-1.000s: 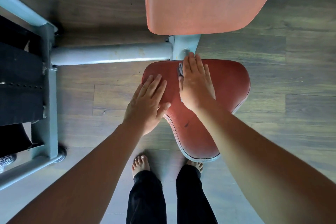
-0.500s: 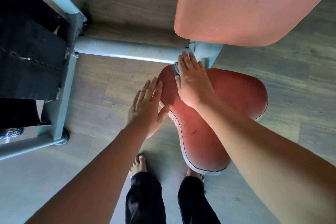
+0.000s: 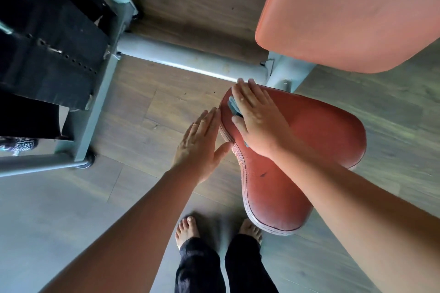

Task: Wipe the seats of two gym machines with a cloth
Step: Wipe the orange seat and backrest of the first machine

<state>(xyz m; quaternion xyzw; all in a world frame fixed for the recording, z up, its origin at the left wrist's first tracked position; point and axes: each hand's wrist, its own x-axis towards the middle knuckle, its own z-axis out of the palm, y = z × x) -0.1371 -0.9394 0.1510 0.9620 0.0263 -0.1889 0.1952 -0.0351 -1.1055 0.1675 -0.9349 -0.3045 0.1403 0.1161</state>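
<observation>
**Desk:** Where's the seat from where you're standing?

**Me:** The red seat (image 3: 309,140) is right in front of me, a bit to my right, low over the wood floor (image 3: 147,112). Its long axis runs from the narrow nose by my bare feet (image 3: 188,228) up and away to the wide end at the grey post (image 3: 285,69). So the unwiped length, as I judge it, lies back toward me along that axis.

**Desk:** And the cloth?

**Me:** The cloth (image 3: 234,107) is blue-grey, pinned flat under my right hand (image 3: 259,121) at the far left corner of the wide end. Only a strip of it shows past my fingers. That hand is spread flat, palm down, pressing, not gripping.

**Desk:** Left hand?

**Me:** My left hand (image 3: 202,145) is open too, fingers straight, holding nothing. It sits just beside the seat's left edge, thumb touching or nearly touching the piping; I can't tell which.

**Desk:** So which hand makes the stroke?

**Me:** The right, it's on the seat already. I think the move is a pull toward my body or a sweep right across the wide end.

**Desk:** Anything around it?

**Me:** The orange backrest (image 3: 345,12) hangs above the far end, the grey crossbar (image 3: 185,59) runs left to the frame and the black weight stack (image 3: 47,64).
</observation>
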